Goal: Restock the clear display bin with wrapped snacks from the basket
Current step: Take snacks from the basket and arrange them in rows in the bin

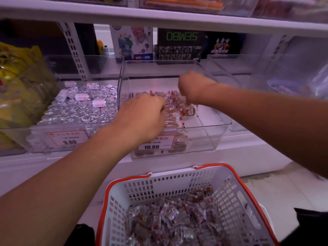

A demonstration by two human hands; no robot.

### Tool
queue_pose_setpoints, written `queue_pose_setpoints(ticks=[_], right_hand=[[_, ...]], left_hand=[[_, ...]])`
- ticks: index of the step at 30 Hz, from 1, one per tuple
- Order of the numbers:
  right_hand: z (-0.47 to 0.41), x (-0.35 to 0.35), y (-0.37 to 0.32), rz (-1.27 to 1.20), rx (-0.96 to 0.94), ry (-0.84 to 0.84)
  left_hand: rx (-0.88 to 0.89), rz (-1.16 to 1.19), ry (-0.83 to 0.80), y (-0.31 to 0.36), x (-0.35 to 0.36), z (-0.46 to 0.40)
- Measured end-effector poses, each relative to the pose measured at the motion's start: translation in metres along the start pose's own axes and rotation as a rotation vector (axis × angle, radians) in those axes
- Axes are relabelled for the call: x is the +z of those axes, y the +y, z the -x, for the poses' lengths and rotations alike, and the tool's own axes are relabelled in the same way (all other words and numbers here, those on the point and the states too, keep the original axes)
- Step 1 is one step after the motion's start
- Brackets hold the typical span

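Observation:
A clear display bin (209,137) stands on the shelf with a 10.80 price tag on its front. Wrapped brown snacks (173,114) cover its left half; the right half shows bare floor. My left hand (142,116) is over the bin's left side, fingers curled down onto the snacks. My right hand (193,87) hovers above the bin's middle, fingers pinched, with one wrapped snack (189,111) hanging just below it. Under the shelf sits a white basket (177,181) with orange rim, holding several more wrapped snacks (170,221).
A neighbouring clear bin (58,137) on the left holds silver-wrapped sweets and has a 9.80 tag. Yellow packets (19,82) fill the far left. An empty clear bin (248,68) stands to the right. Toy boxes (179,45) line the back, and a shelf board (159,16) runs overhead.

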State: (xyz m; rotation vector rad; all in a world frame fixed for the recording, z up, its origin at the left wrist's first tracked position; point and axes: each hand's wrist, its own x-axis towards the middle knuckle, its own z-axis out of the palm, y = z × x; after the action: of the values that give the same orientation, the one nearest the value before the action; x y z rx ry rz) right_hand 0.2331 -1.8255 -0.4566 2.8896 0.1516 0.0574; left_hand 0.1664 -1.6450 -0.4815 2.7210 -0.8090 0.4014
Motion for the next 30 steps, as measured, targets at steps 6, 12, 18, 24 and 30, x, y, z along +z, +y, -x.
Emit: queue_pose_setpoints(ticks=[6,12,18,24,30], right_hand=[[0.093,0.000,-0.004,-0.180,0.011,0.845],[0.190,0.160,-0.036,-0.655,0.119,0.800],[0.260,0.341,-0.078,-0.565,0.018,-0.856],[0.280,0.398,-0.085,-0.618,0.252,-0.944],[0.266,0.411,-0.105,-0.875,0.348,-0.889]], left_hand=[[0.203,-0.012,0.308,0.010,-0.013,0.025],[0.508,-0.124,-0.015,0.035,0.055,0.086],[-0.227,-0.020,-1.027,0.013,0.196,0.202],[-0.880,0.225,-1.110,0.014,0.270,0.277],[-1.123,0.432,-1.129,0.041,0.318,0.264]])
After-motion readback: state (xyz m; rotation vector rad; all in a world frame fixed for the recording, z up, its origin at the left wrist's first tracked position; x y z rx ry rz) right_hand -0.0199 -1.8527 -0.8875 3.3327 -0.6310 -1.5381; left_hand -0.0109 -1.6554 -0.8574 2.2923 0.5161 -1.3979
